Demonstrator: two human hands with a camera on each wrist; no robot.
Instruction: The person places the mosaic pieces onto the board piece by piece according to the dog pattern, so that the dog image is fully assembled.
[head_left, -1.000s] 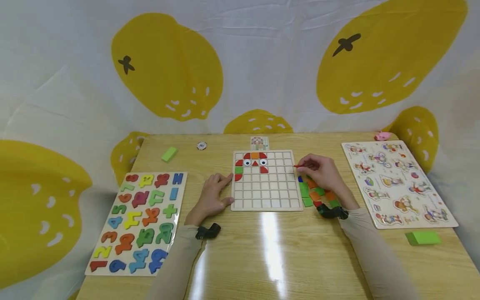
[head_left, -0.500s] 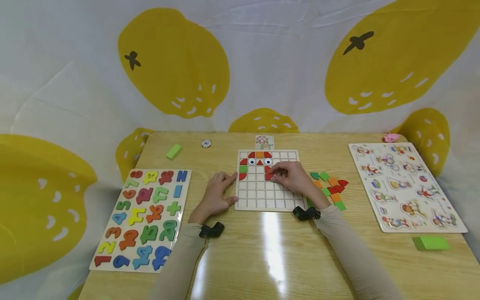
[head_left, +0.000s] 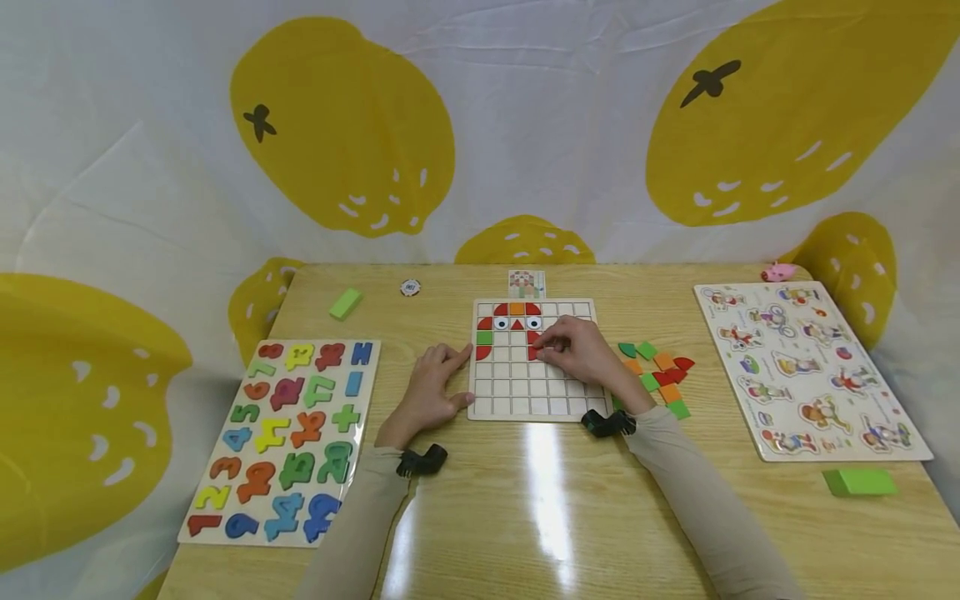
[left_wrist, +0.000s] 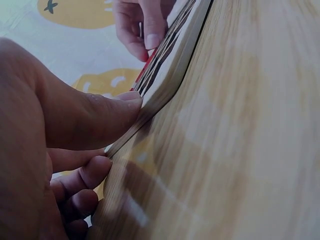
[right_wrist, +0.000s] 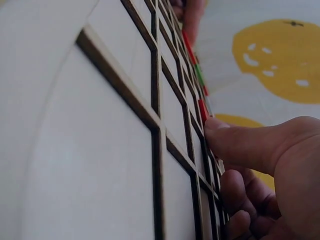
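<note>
A square wooden grid board (head_left: 539, 388) lies on the table, several coloured tiles set in its upper cells. My left hand (head_left: 429, 388) rests at its left side, thumb and index finger spread against the edge; in the left wrist view the thumb (left_wrist: 100, 117) lies on the board's rim. Over the grid, my right hand (head_left: 579, 352) has thumb and fingertips at a red tile (head_left: 533, 353), pinching it in a cell right of the middle column. The right wrist view shows the thumb tip against that red tile (right_wrist: 203, 109). Fingertips partly cover it.
Loose green, orange and red tiles (head_left: 663, 377) lie right of the board. Behind it is a small picture card (head_left: 527, 284). A number puzzle (head_left: 247, 417) stands left, a picture puzzle (head_left: 806, 392) right. Green blocks (head_left: 859, 482), a chip (head_left: 410, 287) and a pink pig (head_left: 778, 272) also lie around.
My right hand has moved left from beside the loose tiles onto the grid with a red tile, and has stayed there over the last half second. The left hand stays at the board's edge.
</note>
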